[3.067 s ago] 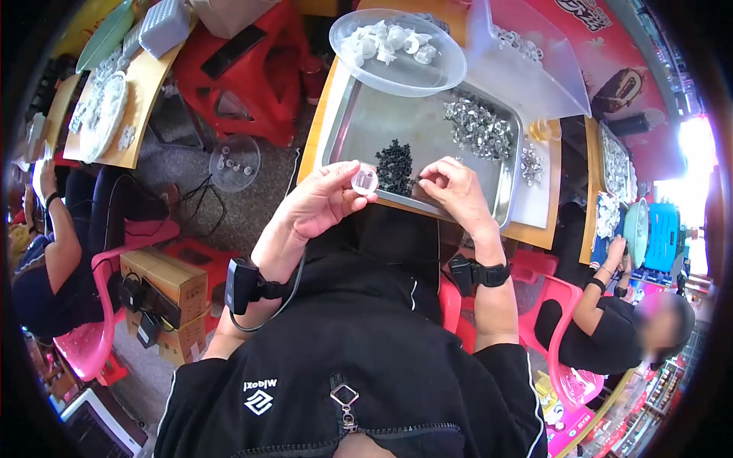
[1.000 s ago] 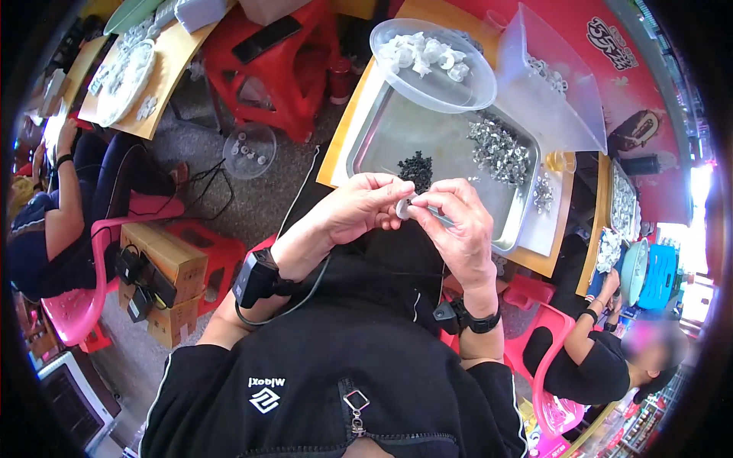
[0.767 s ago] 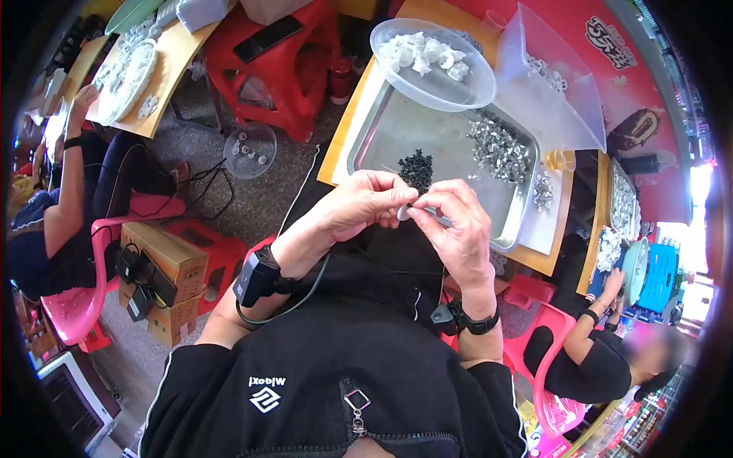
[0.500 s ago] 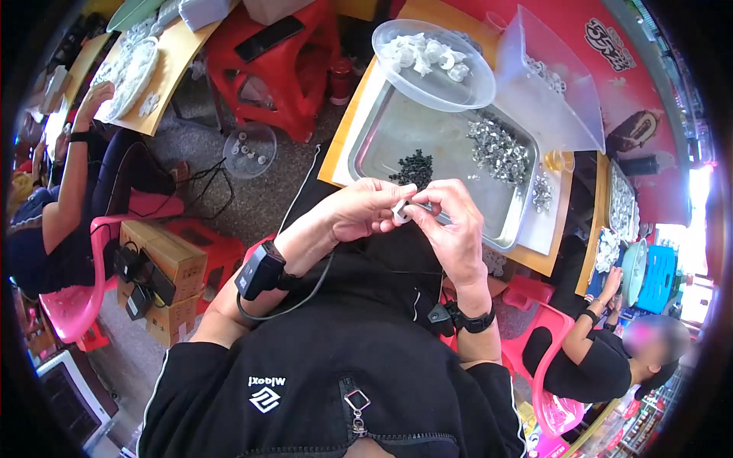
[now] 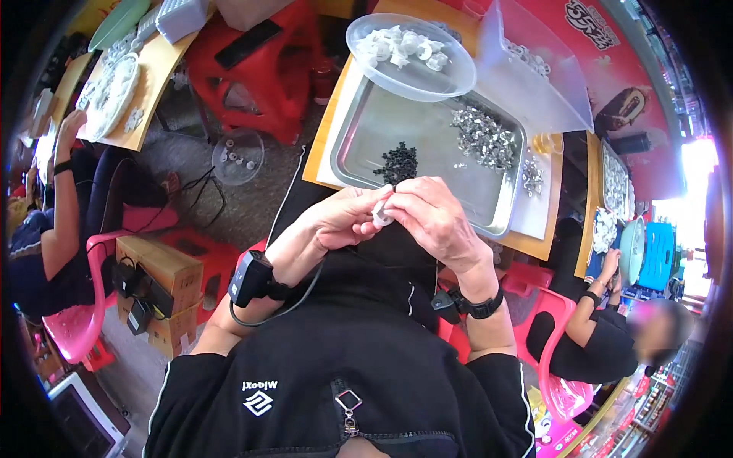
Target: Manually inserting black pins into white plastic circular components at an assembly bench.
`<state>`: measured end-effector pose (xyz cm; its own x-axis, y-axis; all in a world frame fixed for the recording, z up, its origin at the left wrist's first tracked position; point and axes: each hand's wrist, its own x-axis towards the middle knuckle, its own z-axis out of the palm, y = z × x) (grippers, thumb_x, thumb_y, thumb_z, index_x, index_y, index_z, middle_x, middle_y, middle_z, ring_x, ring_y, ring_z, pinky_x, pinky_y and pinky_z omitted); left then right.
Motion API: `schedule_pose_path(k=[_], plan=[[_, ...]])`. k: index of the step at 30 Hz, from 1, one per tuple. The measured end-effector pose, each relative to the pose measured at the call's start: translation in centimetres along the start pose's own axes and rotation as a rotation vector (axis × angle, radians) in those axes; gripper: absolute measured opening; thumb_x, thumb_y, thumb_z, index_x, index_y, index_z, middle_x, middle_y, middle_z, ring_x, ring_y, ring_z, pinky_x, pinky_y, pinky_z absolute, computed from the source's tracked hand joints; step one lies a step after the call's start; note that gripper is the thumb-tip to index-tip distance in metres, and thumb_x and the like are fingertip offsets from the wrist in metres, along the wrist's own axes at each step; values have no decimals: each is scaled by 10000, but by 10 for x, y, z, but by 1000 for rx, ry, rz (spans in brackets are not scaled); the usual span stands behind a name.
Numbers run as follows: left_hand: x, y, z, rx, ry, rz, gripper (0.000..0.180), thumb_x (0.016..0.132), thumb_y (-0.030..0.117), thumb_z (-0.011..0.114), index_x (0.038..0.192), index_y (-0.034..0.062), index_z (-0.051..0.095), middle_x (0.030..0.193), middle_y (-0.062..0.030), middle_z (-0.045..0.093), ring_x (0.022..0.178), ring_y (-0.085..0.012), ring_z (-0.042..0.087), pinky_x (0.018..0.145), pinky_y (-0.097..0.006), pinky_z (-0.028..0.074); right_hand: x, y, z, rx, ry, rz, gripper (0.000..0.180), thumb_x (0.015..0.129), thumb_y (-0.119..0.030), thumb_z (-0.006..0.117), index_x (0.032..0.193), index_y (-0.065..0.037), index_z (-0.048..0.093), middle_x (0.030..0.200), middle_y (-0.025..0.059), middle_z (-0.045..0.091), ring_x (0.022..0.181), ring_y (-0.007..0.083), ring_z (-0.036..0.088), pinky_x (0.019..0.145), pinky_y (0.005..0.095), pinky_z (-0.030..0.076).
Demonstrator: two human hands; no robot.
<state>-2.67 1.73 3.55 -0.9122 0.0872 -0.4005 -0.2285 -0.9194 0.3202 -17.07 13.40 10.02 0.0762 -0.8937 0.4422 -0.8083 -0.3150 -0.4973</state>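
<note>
1. The left hand (image 5: 340, 221) and the right hand (image 5: 431, 217) meet fingertip to fingertip above the lap, just short of the near edge of the metal tray (image 5: 427, 164).
2. A small white plastic piece (image 5: 379, 216) sits pinched between them; both hands close narrowly on it, the left from its left side, the right from its right and slightly above.
3. The piece is too small to tell its long axis; it looks roughly upright between the thumbs.
4. Neither hand is nearer: both touch it.
5. Straight ahead of the hands, on the tray, lies a heap of small black parts (image 5: 398, 162); a heap of shiny metal parts (image 5: 482, 139) lies further to the right, nearer the right hand.
6. A clear bowl (image 5: 450, 76) of white pieces rests over the tray's far edge, well apart from both hands.
</note>
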Motion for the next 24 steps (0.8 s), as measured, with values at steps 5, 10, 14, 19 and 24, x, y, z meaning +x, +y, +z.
schedule_pose_path(k=[5, 10, 14, 19, 24], plan=[[0, -3, 2, 55, 34, 42, 280, 892, 341, 598, 788, 81, 602, 647, 19, 568, 464, -19, 448, 404, -135, 337, -4, -6, 1, 19, -26, 70, 177, 731, -45, 679, 887, -49, 595, 895, 82, 583, 843, 258, 578, 788, 350, 435], [3, -5, 2, 136, -19, 60, 323, 875, 409, 597, 800, 96, 574, 638, 27, 532, 469, -31, 437, 425, -154, 329, -15, -11, 3, 219, 67, 283, 148, 748, -48, 694, 872, -35, 614, 873, 74, 586, 788, 205, 597, 697, 305, 466], [2, 4, 6, 113, -78, 16, 359, 853, 456, 606, 821, 99, 580, 632, 30, 516, 466, -41, 423, 421, -170, 308, -10, -16, 1, 380, 196, 470, 127, 786, -71, 697, 871, 0, 636, 864, 61, 601, 733, 136, 590, 622, 255, 478], [8, 5, 9, 147, -34, 6, 368, 860, 459, 595, 837, 92, 582, 651, 19, 518, 468, -45, 416, 424, -176, 303, -9, -16, -4, 393, 130, 574, 134, 789, -79, 700, 862, 15, 639, 820, 61, 597, 760, 127, 598, 663, 245, 483], [3, 8, 7, 392, 33, 166, 337, 879, 355, 621, 819, 23, 637, 677, -3, 562, 546, -60, 467, 477, -177, 357, -10, -11, 3, 418, 110, 542, 154, 786, -115, 704, 856, -1, 629, 772, 78, 567, 678, 170, 562, 619, 284, 452]])
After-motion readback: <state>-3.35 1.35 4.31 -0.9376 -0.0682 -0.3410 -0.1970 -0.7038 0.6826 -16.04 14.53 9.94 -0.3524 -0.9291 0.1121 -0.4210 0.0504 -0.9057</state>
